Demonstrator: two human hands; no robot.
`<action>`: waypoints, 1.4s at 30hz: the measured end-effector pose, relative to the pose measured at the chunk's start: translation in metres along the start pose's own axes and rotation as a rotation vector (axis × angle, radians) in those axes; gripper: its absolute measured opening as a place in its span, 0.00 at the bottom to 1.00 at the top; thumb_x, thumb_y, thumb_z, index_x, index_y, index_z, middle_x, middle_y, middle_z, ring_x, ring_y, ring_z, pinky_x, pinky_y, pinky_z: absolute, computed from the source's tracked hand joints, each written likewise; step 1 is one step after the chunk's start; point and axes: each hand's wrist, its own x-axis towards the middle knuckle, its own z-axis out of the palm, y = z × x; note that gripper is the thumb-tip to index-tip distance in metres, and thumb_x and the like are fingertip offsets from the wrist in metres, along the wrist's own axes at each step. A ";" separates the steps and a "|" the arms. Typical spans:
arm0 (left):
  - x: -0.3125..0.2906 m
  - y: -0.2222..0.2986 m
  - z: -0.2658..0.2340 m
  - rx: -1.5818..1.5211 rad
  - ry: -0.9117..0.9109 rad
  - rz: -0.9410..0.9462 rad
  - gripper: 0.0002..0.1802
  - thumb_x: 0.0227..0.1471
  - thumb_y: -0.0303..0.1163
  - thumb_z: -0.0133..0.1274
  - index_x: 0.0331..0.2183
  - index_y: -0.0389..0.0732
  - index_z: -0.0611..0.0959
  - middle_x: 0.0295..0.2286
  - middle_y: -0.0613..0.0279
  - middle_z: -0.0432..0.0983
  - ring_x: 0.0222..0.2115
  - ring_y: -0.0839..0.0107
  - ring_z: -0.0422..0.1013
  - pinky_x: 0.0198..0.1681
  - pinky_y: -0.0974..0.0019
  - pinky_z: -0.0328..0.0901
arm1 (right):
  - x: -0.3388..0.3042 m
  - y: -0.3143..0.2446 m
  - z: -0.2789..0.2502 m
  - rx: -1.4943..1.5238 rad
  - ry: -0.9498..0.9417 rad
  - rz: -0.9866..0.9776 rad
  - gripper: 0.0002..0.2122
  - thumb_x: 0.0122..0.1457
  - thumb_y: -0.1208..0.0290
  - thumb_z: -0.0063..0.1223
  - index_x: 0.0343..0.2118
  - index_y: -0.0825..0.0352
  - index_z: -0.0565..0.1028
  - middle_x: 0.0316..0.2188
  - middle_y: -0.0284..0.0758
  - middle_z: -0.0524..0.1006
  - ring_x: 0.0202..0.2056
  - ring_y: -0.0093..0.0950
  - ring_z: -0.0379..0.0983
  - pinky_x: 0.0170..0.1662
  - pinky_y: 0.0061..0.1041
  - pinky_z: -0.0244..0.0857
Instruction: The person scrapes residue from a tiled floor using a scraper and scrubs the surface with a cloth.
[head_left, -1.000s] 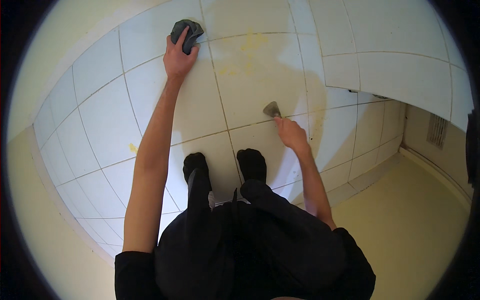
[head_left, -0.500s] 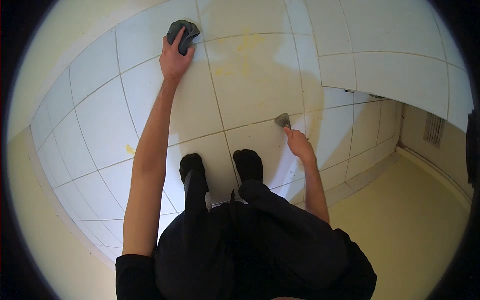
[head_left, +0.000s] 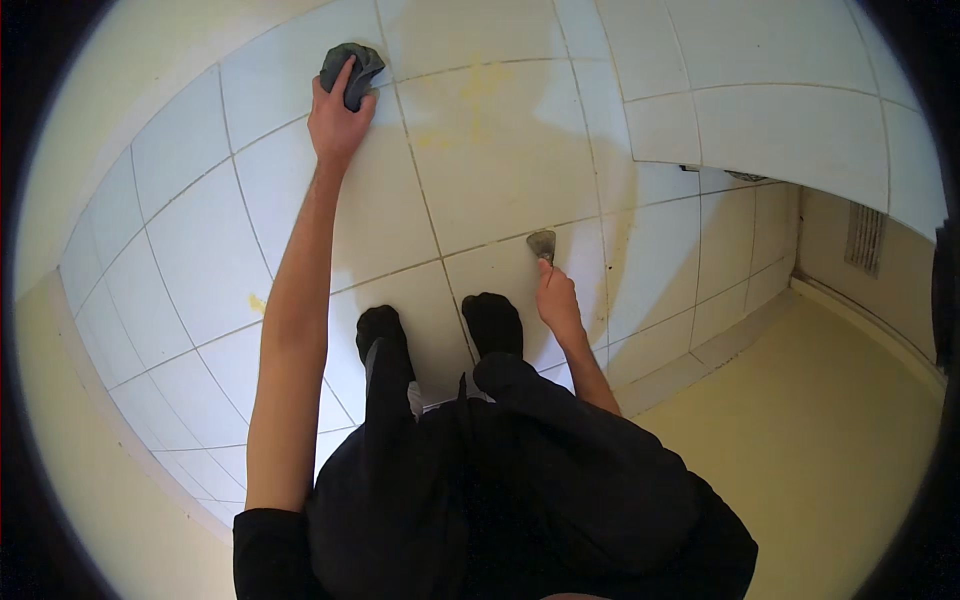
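Observation:
My left hand (head_left: 340, 128) presses a bunched dark grey cloth (head_left: 362, 66) against the white floor tiles (head_left: 510, 190), far ahead and left of centre. Its fingers lie over the cloth. Nearer to me, on the right, my right hand (head_left: 557, 298) is closed round the handle of a scraper (head_left: 541, 243) with a flared, dull blade. The blade points away from me, close to a grout line; whether it touches the tile I cannot tell. Yellow smears (head_left: 484, 82) mark the tile right of the cloth, and a smaller yellow spot (head_left: 257, 303) shows beside my left forearm.
My feet in black socks (head_left: 492, 322) stand on the tiles between my hands. A white tiled block (head_left: 790, 125) rises at the upper right, with a vent grille (head_left: 864, 242) in the recess beyond it. A tiled ledge (head_left: 660, 378) borders a yellowish floor (head_left: 800, 450) at the right.
My right hand has moved left with the scraper, whose blade has turned to point more straight ahead. My left hand and the cloth appear slightly further left as the whole view shifts a little.

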 end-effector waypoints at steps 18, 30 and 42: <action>0.000 -0.003 0.001 0.002 0.018 0.045 0.34 0.42 0.38 0.60 0.55 0.59 0.78 0.45 0.54 0.70 0.38 0.52 0.76 0.39 0.54 0.74 | 0.017 -0.008 -0.031 -0.127 -0.121 0.129 0.31 0.69 0.49 0.33 0.34 0.79 0.78 0.36 0.64 0.76 0.44 0.59 0.73 0.49 0.51 0.66; 0.000 -0.001 0.000 0.011 -0.017 -0.001 0.34 0.43 0.40 0.61 0.56 0.60 0.77 0.45 0.55 0.70 0.39 0.53 0.76 0.40 0.54 0.74 | 0.014 -0.016 -0.033 -0.202 -0.144 0.094 0.30 0.70 0.51 0.33 0.37 0.79 0.77 0.39 0.63 0.77 0.45 0.58 0.73 0.51 0.49 0.67; 0.000 0.000 0.001 0.006 -0.023 -0.002 0.33 0.44 0.39 0.60 0.55 0.59 0.77 0.47 0.54 0.70 0.41 0.53 0.75 0.41 0.54 0.74 | 0.013 -0.006 -0.032 -0.157 -0.146 0.112 0.33 0.69 0.49 0.33 0.34 0.83 0.76 0.36 0.67 0.75 0.45 0.61 0.72 0.50 0.50 0.67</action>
